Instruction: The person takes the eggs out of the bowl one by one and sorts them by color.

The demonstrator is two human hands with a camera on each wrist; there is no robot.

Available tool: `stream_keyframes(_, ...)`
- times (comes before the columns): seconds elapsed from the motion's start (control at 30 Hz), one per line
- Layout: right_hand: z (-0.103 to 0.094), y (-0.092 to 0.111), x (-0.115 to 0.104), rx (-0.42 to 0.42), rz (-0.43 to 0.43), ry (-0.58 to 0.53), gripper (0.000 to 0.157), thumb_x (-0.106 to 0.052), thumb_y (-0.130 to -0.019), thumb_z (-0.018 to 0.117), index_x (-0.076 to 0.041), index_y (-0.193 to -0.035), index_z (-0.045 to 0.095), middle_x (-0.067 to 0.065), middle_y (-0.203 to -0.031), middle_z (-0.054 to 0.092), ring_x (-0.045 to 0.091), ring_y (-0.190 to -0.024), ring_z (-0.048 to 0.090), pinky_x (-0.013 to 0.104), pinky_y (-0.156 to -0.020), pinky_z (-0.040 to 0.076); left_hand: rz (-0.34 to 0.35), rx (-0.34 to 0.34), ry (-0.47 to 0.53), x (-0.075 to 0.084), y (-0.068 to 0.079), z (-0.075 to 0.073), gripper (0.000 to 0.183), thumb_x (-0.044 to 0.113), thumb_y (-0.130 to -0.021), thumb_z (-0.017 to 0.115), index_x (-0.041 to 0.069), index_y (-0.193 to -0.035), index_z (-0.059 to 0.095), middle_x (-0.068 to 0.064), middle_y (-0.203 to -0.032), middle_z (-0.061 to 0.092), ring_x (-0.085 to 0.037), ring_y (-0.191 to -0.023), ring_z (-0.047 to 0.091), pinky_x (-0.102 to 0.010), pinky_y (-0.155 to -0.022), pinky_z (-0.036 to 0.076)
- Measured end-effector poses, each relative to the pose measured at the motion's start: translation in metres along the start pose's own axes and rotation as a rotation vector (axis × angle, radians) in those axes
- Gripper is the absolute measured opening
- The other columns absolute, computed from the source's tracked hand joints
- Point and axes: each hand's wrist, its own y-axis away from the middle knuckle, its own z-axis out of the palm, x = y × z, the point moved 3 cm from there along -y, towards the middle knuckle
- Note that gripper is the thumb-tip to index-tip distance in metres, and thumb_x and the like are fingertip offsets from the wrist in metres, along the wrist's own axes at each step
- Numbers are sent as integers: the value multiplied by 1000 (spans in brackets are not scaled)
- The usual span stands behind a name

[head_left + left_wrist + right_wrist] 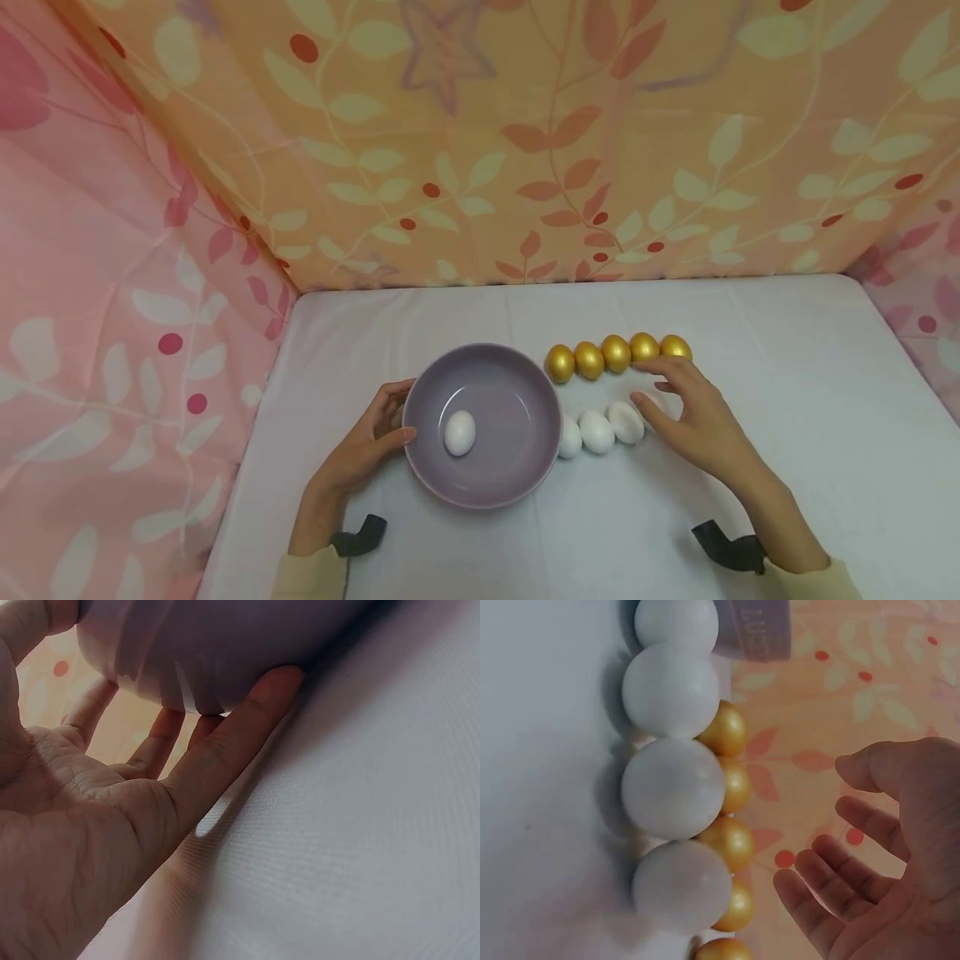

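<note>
A purple bowl [483, 493] stands on the table with one white egg [460, 433] inside it. My left hand [367, 446] holds the bowl at its left side, thumb at the rim; in the left wrist view its fingers rest against the outer wall [202, 652]. To the right of the bowl runs a row of white eggs [597, 432], its left end partly covered by the rim. My right hand [693, 417] hovers at the right end of this row, fingers spread and holding nothing, hiding part of the last white egg.
Behind the white eggs lies a row of several gold eggs [589, 360], the rightmost partly behind my right hand. A white cloth covers the table [525, 558]. Orange patterned fabric [480, 208] hangs at the back, with pink fabric [112, 333] along the left.
</note>
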Motion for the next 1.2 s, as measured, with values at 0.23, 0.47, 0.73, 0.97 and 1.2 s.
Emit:
stream_keyframes(0.23,5,-20,-18,-59,-112,-67,47,-1,-89,81,-10,-132,65,3,-130,66,7,-119,59,12,-98,51,14,-13,0,0,-2,-1,67,0,-102,60,9,-161,28,-6,-161,42,-9,-141,53,-32,-102,55)
stream_keyframes(0.47,17,-31,-34,-141,-126,-79,45,-7,-92,81,-13,-134,65,0,-131,64,20,-114,67,35,-94,60,21,-23,13,-2,-4,-2,66,-1,-103,60,9,-160,28,-6,-161,42,-9,-141,52,-33,-102,55)
stream_keyframes(0.73,33,-44,-54,-206,-218,-91,43,-7,-93,79,-14,-133,66,2,-138,63,20,-123,65,42,-100,59,31,-15,13,-4,-2,-1,68,-2,-102,60,7,-161,27,-3,-159,43,-7,-141,52,-29,-104,53)
stream_keyframes(0.97,42,-59,-74,-277,-261,-77,38,-13,-96,77,-15,-132,67,-1,-138,62,23,-120,66,47,-101,57,22,-8,12,-2,-2,0,66,-1,-102,60,9,-160,29,-2,-158,44,-8,-140,53,-30,-103,54)
stream_keyframes(1.2,60,-77,-94,-394,-323,-86,39,-14,-97,71,-17,-135,63,-5,-135,62,18,-117,66,38,-99,57,19,-1,14,-3,0,1,67,-1,-102,60,9,-160,28,-1,-159,45,-8,-138,54,-31,-102,54)
